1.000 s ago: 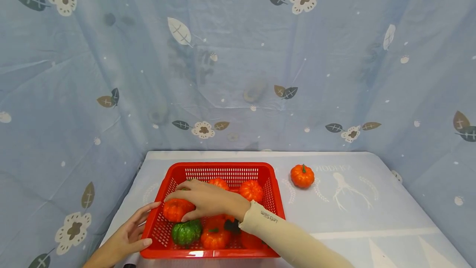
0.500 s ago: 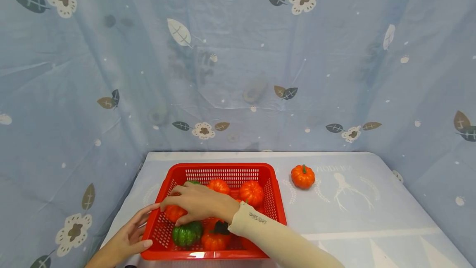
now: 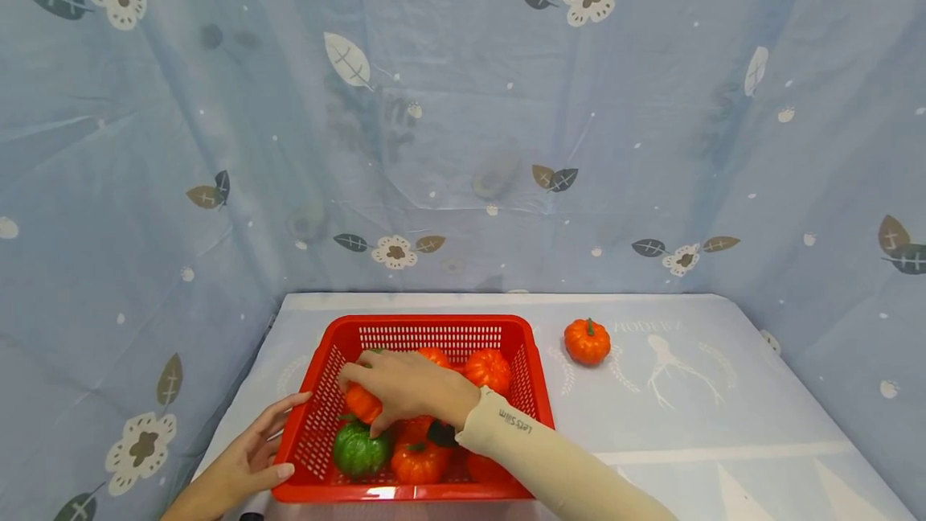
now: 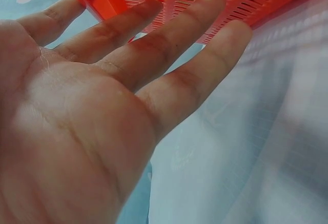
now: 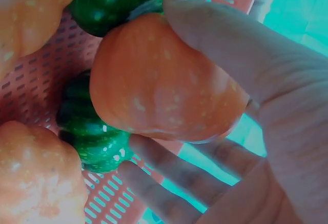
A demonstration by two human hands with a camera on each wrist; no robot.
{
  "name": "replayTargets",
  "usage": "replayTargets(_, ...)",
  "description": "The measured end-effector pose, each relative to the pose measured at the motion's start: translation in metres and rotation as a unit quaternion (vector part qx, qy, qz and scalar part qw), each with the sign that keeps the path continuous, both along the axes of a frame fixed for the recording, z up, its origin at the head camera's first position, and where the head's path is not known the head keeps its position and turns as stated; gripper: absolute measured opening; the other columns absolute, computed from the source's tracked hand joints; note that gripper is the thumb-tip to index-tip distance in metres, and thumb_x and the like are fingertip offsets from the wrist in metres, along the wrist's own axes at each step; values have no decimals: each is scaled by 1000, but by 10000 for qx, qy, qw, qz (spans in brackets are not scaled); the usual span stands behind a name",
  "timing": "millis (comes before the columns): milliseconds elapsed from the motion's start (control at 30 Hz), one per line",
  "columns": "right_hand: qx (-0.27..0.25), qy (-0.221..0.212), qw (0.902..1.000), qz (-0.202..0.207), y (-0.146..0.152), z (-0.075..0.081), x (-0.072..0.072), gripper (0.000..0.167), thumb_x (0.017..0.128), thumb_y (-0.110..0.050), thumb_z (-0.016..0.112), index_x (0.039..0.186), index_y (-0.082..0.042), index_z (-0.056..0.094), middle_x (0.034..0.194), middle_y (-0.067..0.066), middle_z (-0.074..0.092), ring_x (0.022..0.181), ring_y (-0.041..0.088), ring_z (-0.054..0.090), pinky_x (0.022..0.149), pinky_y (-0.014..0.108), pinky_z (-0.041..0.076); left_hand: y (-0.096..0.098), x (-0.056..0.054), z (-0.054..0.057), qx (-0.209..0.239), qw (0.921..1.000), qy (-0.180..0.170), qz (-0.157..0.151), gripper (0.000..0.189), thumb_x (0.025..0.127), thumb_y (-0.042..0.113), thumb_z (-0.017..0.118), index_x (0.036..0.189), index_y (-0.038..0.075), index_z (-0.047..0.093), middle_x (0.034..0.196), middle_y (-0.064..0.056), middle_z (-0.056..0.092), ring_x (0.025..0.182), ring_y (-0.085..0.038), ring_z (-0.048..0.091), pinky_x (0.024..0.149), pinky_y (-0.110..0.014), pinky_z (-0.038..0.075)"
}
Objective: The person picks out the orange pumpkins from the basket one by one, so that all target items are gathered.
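Observation:
Inside the red plastic basket (image 3: 537,372), my right hand (image 3: 419,386) grips an orange toy pumpkin (image 3: 362,404) from above. In the right wrist view the thumb lies over that pumpkin's side and the other fingers reach beneath it. A green pumpkin (image 3: 360,451) sits just in front of the held one, stem showing. Another green pumpkin (image 5: 95,131) lies beside the fingertips in the right wrist view. More orange pumpkins (image 3: 421,463) fill the middle and right of the basket. My left hand (image 3: 246,457) rests its extended fingers against the basket's left wall, thumb at the rim.
One orange pumpkin (image 3: 587,342) stands alone on the pale table cloth (image 3: 687,416), right of the basket. Blue flowered curtain (image 3: 463,143) encloses the back and sides. A white object with a black end (image 3: 253,514) pokes in near the left hand.
My right hand went slightly left, then back right, carrying the orange pumpkin away from the basket's left wall. More of the front green pumpkin shows now. My left hand stayed put.

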State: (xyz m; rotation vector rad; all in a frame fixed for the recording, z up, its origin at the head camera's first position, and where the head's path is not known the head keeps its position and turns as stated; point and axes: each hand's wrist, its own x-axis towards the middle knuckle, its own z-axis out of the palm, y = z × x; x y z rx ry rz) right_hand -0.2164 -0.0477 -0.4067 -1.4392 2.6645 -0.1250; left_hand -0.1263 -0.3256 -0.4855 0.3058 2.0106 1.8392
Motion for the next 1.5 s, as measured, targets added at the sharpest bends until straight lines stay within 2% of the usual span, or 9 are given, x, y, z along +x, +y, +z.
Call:
replayTargets(100,173,100,9997,-121,1,0,0,77,74,-55,88,140,-36,54,132,-5,53,92,7,58,75,21,53,-1,0,-1,105,9999,45,-58,76,103,3,56,164,19,14,161,-30,20,129,-11,56,96,-46,56)
replayTargets(200,244,133,9995,-168,2,-1,0,80,75,-55,88,144,-33,54,138,-1,49,94,8,60,81,21,54,-2,0,-2,81,10000,23,-11,76,103,3,56,164,20,15,160,-28,23,129,-12,57,95,-46,56)
replayTargets(400,24,283,9994,-191,7,-1,-2,78,77,-56,87,141,-26,54,132,-2,50,103,7,58,90,20,52,0,0,-2,-35,9999,-34,145,76,102,5,58,163,20,16,162,-29,19,127,-10,57,94,-47,56)
replayTargets(533,-303,349,9986,-248,12,1,-5,74,77,-57,86,137,-24,55,128,-4,52,105,7,56,90,20,51,1,0,0,-37,9997,-104,205,77,101,5,59,163,21,17,161,-30,19,126,-11,59,94,-48,57)
replayTargets(733,-1007,-30,9943,-344,21,7,-11,70,80,-49,87,133,-19,53,132,-1,52,112,10,55,99,20,47,3,0,1,-115,9995,-32,306,75,100,5,60,162,21,21,159,-28,23,130,-25,56,92,-47,58)
replayTargets(1000,-1969,-728,9757,-623,37,15,-14,72,82,-41,87,143,-20,55,128,2,47,97,8,58,80,15,52,3,-1,0,-197,9992,-71,334,76,101,6,60,163,22,20,160,-27,23,135,-39,48,93,-46,58)
replayTargets(1100,-2130,-734,9722,-642,43,16,-16,72,81,-44,87,142,-21,56,127,0,48,96,7,58,79,16,52,4,0,1,-185,9993,-76,317,76,101,6,60,163,22,20,160,-27,22,136,-40,46,94,-45,57)
replayTargets(1300,-2150,-388,9738,-632,56,18,-21,72,81,-52,85,141,-23,58,129,-2,52,109,12,51,88,22,51,3,-1,4,-179,9997,118,146,76,101,5,60,163,19,18,161,-30,18,137,-44,44,94,-44,57)
replayTargets(1500,-2301,-492,9683,-836,72,18,-22,72,81,-52,84,142,-23,57,137,-2,52,116,15,52,90,26,53,1,1,3,-150,9996,160,156,77,100,2,60,163,20,19,161,-30,19,136,-38,48,94,-43,57)
